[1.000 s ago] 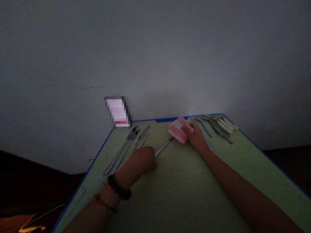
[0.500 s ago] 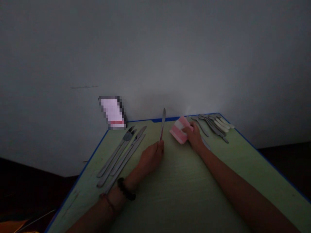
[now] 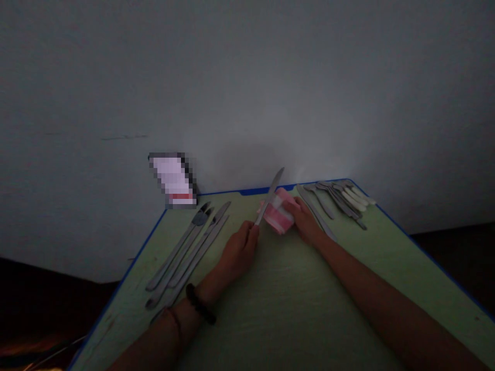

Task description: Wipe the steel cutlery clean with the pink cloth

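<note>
pass: table between forearms | block: knife, cloth ahead; cutlery both sides

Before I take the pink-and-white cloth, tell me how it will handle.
The pink-and-white cloth will probably be floppy: it looks like fabric gathered in soft folds beside the right hand. It is likely light for its size, with nothing but fabric showing in the bundle. It seems unlikely to roll, given its angular, cornered outline.

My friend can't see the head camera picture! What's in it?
The left hand holds a silvery metal knife blade-up beside a pink-and-white cloth in the right hand. Silvery metal cutlery lies toward both sides of a green, blue-edged table.
</note>
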`<state>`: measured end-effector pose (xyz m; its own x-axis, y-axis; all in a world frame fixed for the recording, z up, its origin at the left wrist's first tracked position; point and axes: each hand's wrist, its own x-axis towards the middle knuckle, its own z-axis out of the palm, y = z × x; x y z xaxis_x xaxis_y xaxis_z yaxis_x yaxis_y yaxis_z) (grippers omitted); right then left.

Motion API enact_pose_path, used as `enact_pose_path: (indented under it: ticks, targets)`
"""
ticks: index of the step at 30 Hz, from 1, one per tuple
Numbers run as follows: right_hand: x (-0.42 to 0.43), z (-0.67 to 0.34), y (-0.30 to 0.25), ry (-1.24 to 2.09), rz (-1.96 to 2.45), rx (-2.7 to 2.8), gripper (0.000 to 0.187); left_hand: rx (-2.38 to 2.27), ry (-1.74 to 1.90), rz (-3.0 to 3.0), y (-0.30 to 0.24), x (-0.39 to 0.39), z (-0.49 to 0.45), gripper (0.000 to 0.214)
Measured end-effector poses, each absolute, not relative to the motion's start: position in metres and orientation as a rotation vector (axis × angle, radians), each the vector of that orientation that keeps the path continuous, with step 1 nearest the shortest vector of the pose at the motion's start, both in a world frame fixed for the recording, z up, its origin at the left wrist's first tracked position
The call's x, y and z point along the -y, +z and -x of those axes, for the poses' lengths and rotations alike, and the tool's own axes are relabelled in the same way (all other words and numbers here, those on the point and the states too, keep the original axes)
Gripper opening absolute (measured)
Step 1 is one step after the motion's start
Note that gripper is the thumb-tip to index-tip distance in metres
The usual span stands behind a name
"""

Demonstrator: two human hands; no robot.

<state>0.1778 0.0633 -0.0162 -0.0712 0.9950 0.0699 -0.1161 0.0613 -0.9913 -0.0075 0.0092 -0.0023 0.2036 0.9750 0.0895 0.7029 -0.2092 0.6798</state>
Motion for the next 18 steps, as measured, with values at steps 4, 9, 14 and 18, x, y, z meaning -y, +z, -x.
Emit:
enact_pose_path:
  ticks: [4,9,14,18]
  targets:
    - [-0.0692,-0.1804,-0.0191,1.486,0.846,1.052,0.026,-1.565,0.634,-2.011,-0.0025,-0.0096,0.0072,0.026]
    - [-0.0714,-0.1795,-0.0171,1.57,0.78,0.949,0.027,-1.531,0.727,-1.948,0.0002,-0.0088,0.0076,0.028]
    - [-0.0709,-0.1804,-0.0171,1.57,0.813,0.975,0.028,-1.496,0.622,-2.047,0.002,-0.0074,0.0062,0.028]
    - [-0.0699,-0.1814,-0.0169,1.587,0.824,0.984,0.029,-1.518,0.5,-2.103,0.0015,-0.0071,0.0056,0.028]
